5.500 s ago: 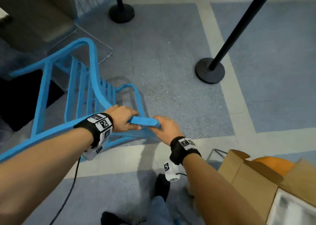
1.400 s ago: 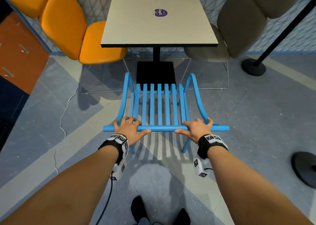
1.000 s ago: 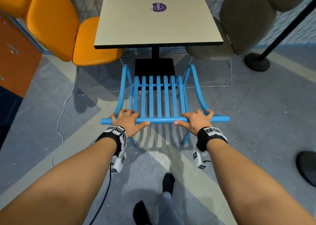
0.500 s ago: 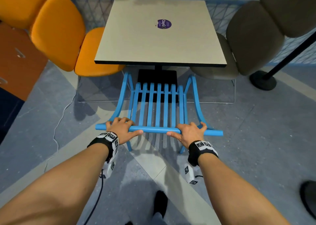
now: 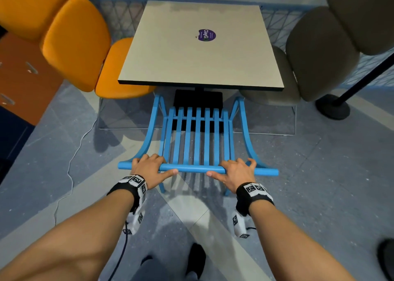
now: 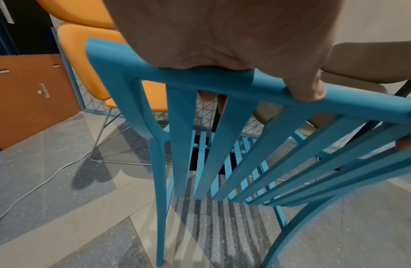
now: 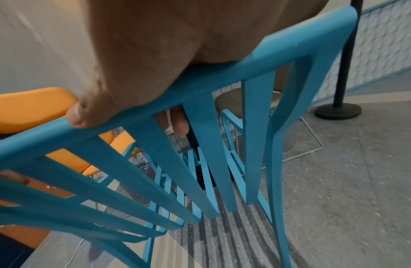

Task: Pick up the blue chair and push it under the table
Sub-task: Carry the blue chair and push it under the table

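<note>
Gripping the blue chair (image 5: 197, 140) by its top rail, left hand (image 5: 149, 169) and right hand (image 5: 236, 172) curl fingers around it.

One blue chair (image 5: 197, 140), one table (image 5: 191, 52), two orange chairs (image 5: 76, 43), one grey chair (image 5: 319, 52), two hands (image 5: 149, 169)
</note>
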The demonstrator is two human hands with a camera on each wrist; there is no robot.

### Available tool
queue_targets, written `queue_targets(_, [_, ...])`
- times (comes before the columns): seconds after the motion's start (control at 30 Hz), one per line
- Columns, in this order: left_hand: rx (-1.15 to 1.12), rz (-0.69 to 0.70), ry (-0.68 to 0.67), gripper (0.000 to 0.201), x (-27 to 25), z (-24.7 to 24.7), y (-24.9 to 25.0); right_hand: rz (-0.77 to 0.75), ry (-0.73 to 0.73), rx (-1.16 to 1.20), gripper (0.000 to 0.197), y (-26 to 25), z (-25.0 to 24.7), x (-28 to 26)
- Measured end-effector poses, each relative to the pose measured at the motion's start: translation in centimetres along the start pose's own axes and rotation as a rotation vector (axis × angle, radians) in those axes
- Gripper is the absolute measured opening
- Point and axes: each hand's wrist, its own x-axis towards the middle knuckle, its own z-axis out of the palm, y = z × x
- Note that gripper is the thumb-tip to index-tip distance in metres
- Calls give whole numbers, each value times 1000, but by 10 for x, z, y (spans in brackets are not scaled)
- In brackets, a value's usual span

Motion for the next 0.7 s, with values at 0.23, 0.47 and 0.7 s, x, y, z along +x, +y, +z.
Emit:
queue_targets(0.23, [-69,-33,9,65,-15,3,9,14,-12,5,76,7,-2,-6])
queue_targets(0.47, [-56,-29,80,59,-35,16,13,13,-126,56,90,13,-11,-5])
queue_targets(0.7, [-37,-7,89,66,-19,10,-10,100,-66,157,72,31,-9,-18])
